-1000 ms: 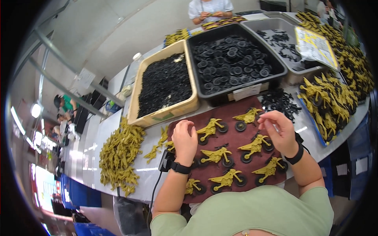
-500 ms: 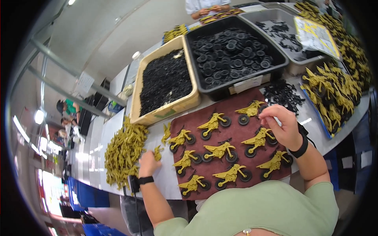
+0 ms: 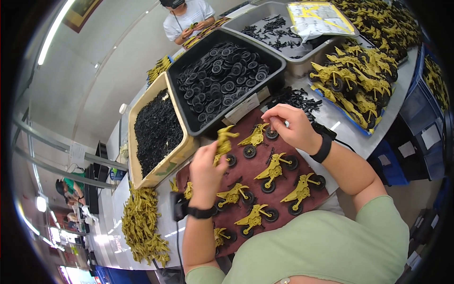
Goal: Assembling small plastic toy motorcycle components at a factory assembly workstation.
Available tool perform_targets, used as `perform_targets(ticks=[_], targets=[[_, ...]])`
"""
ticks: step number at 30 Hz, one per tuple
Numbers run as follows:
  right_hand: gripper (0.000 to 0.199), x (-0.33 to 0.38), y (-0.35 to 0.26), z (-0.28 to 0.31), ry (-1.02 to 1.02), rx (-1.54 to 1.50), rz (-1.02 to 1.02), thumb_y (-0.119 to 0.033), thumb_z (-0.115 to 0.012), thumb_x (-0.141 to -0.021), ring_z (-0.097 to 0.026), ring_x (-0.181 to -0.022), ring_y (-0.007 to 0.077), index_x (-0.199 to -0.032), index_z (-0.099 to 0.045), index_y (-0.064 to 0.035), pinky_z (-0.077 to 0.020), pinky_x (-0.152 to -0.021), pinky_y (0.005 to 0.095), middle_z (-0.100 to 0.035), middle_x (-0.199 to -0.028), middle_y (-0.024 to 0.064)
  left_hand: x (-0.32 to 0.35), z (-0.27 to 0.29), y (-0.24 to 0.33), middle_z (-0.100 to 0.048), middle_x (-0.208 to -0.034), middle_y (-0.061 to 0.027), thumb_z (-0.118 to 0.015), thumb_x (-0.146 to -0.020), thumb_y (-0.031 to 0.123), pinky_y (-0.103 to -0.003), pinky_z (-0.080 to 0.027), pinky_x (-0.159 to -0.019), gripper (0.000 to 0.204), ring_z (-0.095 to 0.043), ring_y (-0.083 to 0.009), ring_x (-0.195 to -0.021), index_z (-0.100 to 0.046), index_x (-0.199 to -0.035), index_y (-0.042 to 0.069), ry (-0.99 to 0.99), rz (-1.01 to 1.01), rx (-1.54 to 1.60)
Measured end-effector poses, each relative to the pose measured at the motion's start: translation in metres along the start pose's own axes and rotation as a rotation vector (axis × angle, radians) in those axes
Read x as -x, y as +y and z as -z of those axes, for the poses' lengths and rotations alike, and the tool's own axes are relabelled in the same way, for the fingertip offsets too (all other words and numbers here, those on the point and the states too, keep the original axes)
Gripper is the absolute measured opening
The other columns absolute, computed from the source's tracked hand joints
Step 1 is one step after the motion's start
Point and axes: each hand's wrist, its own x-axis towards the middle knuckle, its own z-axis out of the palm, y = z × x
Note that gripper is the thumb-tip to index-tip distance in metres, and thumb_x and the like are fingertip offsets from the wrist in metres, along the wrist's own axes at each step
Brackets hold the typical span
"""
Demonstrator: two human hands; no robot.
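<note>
The left hand (image 3: 206,169) pinched a yellow motorcycle body (image 3: 227,136), fingers nearly closed; the right hand (image 3: 294,127) curled, its contents unclear; beneath both, maroon cloth (image 3: 247,171) probably stopped assembled bikes (image 3: 301,190) sliding

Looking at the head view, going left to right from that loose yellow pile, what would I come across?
Yellow pile → left hand, holding a yellow part → right hand → stacked toy bikes.
</note>
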Motion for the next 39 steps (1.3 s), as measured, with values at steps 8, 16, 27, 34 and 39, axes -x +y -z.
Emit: perform_targets(ticks=[8, 16, 27, 34, 39], targets=[[0.013, -0.002, 0.018, 0.002, 0.022, 0.141, 0.129, 0.003, -0.055, -0.083, -0.062, -0.072, 0.0223, -0.092, -0.064, -0.0011, -0.0489, -0.064, 0.0295, -0.063, -0.081, 0.0104, -0.024, -0.08, 0.023, -0.064, -0.102, -0.0159, -0.07, -0.074, 0.004, -0.038, -0.051, -0.081, 0.033, -0.063, -0.0326, -0.092, -0.064, -0.106, -0.002, -0.105, -0.094, 0.08], [0.013, 0.001, 0.007, 0.001, -0.092, 0.148, 0.12, 0.0, -0.056, -0.081, -0.062, -0.082, 0.0301, -0.092, -0.063, -0.0012, -0.0514, -0.073, 0.0364, -0.064, -0.087, 0.012, -0.022, -0.089, 0.012, -0.065, -0.102, -0.0178, -0.069, -0.075, 0.004, -0.039, -0.051, -0.082, 0.029, -0.062, -0.0345, -0.094, -0.064, -0.103, -0.003, -0.125, -0.072, 0.063], [0.013, 0.003, 0.014, -0.003, -0.108, 0.169, 0.144, 0.0, -0.055, -0.081, -0.062, -0.08, 0.0304, -0.091, -0.062, -0.0017, -0.0511, -0.071, 0.0372, -0.063, -0.085, 0.0118, -0.022, -0.085, 0.017, -0.066, -0.101, -0.0184, -0.07, -0.076, 0.007, -0.039, -0.051, -0.082, 0.028, -0.063, -0.0344, -0.092, -0.065, -0.101, -0.003, -0.12, -0.025, 0.062], [0.012, 0.004, 0.013, -0.003, -0.132, 0.179, 0.145, -0.001, -0.055, -0.08, -0.061, -0.079, 0.0306, -0.09, -0.062, -0.0018, -0.0506, -0.07, 0.0379, -0.062, -0.083, 0.0119, -0.022, -0.087, 0.017, -0.066, -0.098, -0.0183, -0.071, -0.075, 0.006, -0.038, -0.051, -0.08, 0.027, -0.063, -0.0343, -0.09, -0.065, -0.1, -0.004, -0.142, -0.065, 0.098], [0.012, 0.003, 0.013, -0.003, -0.126, 0.181, 0.151, -0.001, -0.054, -0.08, -0.061, -0.079, 0.0307, -0.089, -0.062, -0.0017, -0.0504, -0.07, 0.038, -0.062, -0.083, 0.0119, -0.023, -0.084, 0.021, -0.065, -0.094, -0.0187, -0.07, -0.074, 0.002, -0.039, -0.051, -0.079, 0.028, -0.062, -0.0352, -0.087, -0.065, -0.101, -0.004, -0.186, -0.025, 0.064]])
